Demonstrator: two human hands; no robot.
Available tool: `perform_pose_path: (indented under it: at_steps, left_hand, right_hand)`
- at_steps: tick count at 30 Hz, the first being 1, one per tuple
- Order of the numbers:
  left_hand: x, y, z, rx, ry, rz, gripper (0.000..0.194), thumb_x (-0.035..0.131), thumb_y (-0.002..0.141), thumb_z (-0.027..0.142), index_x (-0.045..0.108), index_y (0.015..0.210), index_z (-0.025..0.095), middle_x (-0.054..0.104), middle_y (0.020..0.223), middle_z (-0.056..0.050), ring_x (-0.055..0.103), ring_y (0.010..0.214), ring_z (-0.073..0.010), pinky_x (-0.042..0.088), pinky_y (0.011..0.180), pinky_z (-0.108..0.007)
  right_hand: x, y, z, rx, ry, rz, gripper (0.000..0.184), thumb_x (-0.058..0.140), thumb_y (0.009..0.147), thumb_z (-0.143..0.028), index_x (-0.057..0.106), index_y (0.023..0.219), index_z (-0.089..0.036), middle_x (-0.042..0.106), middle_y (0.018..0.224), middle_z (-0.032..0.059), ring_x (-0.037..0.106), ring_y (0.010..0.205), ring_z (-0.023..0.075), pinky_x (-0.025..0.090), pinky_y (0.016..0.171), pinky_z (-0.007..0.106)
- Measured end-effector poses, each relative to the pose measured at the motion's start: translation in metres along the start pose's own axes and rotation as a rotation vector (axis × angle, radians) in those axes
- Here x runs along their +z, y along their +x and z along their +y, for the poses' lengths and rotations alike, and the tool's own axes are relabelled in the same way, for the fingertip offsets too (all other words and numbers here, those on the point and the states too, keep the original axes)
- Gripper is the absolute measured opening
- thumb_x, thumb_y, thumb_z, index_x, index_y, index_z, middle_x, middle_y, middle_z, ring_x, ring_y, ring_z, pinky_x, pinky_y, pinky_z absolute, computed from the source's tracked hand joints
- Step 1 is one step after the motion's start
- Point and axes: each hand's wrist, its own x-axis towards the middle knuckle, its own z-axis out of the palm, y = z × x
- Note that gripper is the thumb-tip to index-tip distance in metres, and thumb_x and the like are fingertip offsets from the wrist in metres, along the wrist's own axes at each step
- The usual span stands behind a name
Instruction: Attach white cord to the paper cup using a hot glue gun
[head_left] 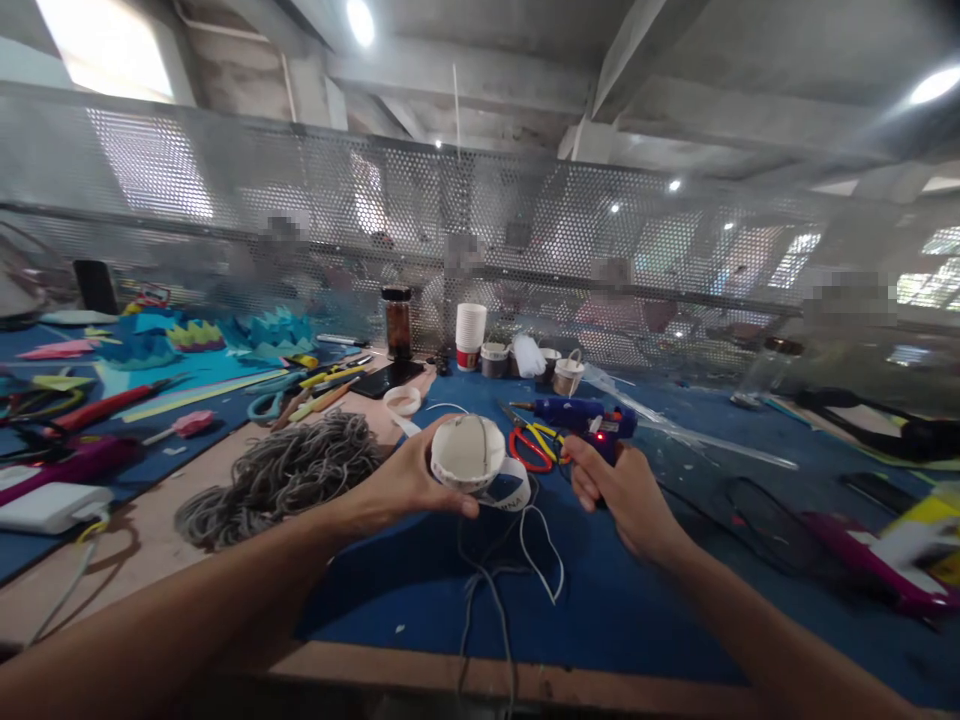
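Note:
My left hand (405, 480) is wrapped round a white paper cup (466, 455), its mouth tilted toward me. A white ribbon (516, 488) with printed letters loops at the cup's right side. Grey cords (491, 590) and a thin white string dangle below it over the table edge. To the right, my right hand (619, 490) is closed round the handle of a blue hot glue gun (574, 413), whose nozzle points left and whose small red light is lit. Red-and-yellow-handled scissors (531, 448) lie between the cup and the glue gun.
A heap of grey yarn (292, 475) lies left of the cup. Behind stand stacked paper cups (470, 335), a dark-lidded jar (397, 325) and a phone (386, 378). Blue paper crowns (274, 332) lie far left. Perforated metal panels (517, 230) close off the table's back.

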Motion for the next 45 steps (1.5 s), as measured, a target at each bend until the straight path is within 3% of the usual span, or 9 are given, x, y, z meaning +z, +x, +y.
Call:
perform_pose_path:
  at_steps: [7,14,23,27,32,42,45]
  left_hand:
    - [0.0009,-0.0036,-0.0018,0.194,0.255,0.087,0.085,0.091,0.051,0.029,0.047,0.123,0.019,0.059,0.122,-0.011,0.055,0.112,-0.0287,0.042,0.099,-0.043]
    - [0.002,-0.0028,-0.0009,0.138,0.151,0.062,0.081,0.09,0.053,0.029,0.049,0.123,0.02,0.06,0.119,-0.01,0.057,0.108,-0.0271,0.045,0.095,-0.042]
    - [0.0002,-0.0025,-0.001,0.03,-0.01,-0.04,0.08,0.09,0.054,0.033,0.048,0.12,0.018,0.062,0.114,-0.009,0.058,0.106,-0.0261,0.045,0.094,-0.041]
    - [0.0012,-0.0024,-0.0025,0.115,0.1,0.005,0.085,0.09,0.053,0.034,0.045,0.123,0.02,0.058,0.12,-0.011,0.057,0.108,-0.0271,0.045,0.094,-0.041]
    - [0.0047,-0.0047,-0.004,0.243,0.284,0.087,0.085,0.089,0.056,0.03,0.042,0.125,0.024,0.054,0.124,-0.01,0.055,0.112,-0.0273,0.045,0.096,-0.039]
    - [0.0091,-0.008,-0.0036,0.254,0.351,0.097,0.07,0.082,0.067,0.032,0.042,0.124,0.024,0.052,0.122,-0.009,0.053,0.113,-0.0262,0.044,0.097,-0.039]
    - [0.0096,-0.0085,-0.0029,0.283,0.38,0.116,0.07,0.082,0.067,0.033,0.042,0.124,0.023,0.052,0.122,-0.01,0.053,0.114,-0.0268,0.043,0.099,-0.041]
  right_hand:
    - [-0.0022,0.0015,0.0032,0.004,0.098,0.019,0.033,0.061,0.088,-0.046,0.058,0.073,-0.018,0.038,0.045,-0.0076,0.041,0.039,0.009,0.032,0.044,0.025]
    - [-0.0045,0.0029,0.0086,0.032,0.074,0.009,0.033,0.061,0.088,-0.046,0.062,0.077,-0.015,0.038,0.045,-0.007,0.043,0.04,0.0094,0.033,0.045,0.026]
    - [-0.0033,0.0016,0.0012,-0.001,0.079,0.003,0.04,0.061,0.089,-0.046,0.049,0.061,-0.019,0.038,0.045,-0.0069,0.042,0.039,0.0086,0.033,0.044,0.025]
    - [-0.0038,0.0015,-0.0002,-0.001,0.062,-0.013,0.048,0.06,0.089,-0.046,0.04,0.053,-0.02,0.038,0.045,-0.006,0.043,0.039,0.0085,0.034,0.045,0.025]
    - [-0.0049,0.003,0.0043,0.009,0.029,0.012,0.049,0.059,0.089,-0.047,0.041,0.052,-0.02,0.04,0.044,-0.0052,0.044,0.039,0.0092,0.036,0.047,0.026]
    - [-0.0032,0.0033,0.0053,0.022,-0.012,0.011,0.05,0.06,0.089,-0.047,0.041,0.051,-0.02,0.04,0.043,-0.0051,0.044,0.039,0.0089,0.035,0.047,0.026]
    - [-0.0031,0.0037,0.0068,0.033,0.026,0.014,0.044,0.061,0.088,-0.046,0.048,0.057,-0.019,0.04,0.044,-0.006,0.044,0.039,0.0091,0.035,0.045,0.025]
